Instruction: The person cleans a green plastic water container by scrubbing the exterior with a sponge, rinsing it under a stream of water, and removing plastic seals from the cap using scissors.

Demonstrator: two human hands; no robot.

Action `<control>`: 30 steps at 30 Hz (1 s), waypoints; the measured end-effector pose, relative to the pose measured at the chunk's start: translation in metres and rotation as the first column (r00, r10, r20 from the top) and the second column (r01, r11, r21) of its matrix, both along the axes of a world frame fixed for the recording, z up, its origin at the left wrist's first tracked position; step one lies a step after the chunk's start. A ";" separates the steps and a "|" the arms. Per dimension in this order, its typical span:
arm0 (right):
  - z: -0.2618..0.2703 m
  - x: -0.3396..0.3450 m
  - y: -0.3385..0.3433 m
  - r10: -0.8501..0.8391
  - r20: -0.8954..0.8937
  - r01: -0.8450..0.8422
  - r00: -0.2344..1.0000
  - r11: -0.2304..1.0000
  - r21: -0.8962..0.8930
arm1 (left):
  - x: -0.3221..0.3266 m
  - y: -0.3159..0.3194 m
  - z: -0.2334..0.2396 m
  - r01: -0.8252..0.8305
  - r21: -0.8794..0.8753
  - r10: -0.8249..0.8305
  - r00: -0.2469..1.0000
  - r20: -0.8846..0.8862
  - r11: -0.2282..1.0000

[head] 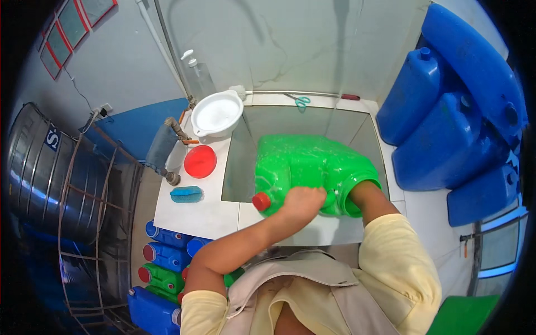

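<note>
A green plastic jerrycan lies on its side over the tiled sink basin, its wide round mouth turned toward me. Streaks of suds show on its surface, and a small red cap closes the spout at its left end. My left hand is closed around the can's handle. Through the wide mouth goes my right forearm, seen at the wrist; the right hand itself is hidden inside the can. To the left on the white ledge are a blue sponge and a red round lid.
A white basin, pump bottle, long-handled brush and teal scissors sit around the sink. Several blue jerrycans stand at right; more cans are on the floor at left, near a metal tank.
</note>
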State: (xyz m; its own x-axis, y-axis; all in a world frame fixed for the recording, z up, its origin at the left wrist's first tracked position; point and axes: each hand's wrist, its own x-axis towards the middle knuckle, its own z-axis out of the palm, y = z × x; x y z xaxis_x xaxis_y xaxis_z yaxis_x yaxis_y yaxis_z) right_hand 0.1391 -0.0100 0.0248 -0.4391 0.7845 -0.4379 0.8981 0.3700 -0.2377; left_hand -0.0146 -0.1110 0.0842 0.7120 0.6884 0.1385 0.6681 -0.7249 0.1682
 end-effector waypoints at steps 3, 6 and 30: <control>-0.011 0.008 0.000 0.022 0.128 0.000 0.992 0.986 -0.168 | 0.010 0.023 -0.029 0.012 0.034 -0.012 1.000 0.011 0.999; -0.012 0.029 -0.018 -0.016 0.217 0.073 0.976 0.965 -0.253 | 0.012 0.037 -0.034 -0.014 0.016 0.015 1.000 -0.020 1.000; -0.028 -0.019 -0.005 -0.357 -0.910 0.514 0.211 0.832 -0.207 | -0.024 0.002 -0.049 0.013 0.303 -0.058 0.988 0.140 0.953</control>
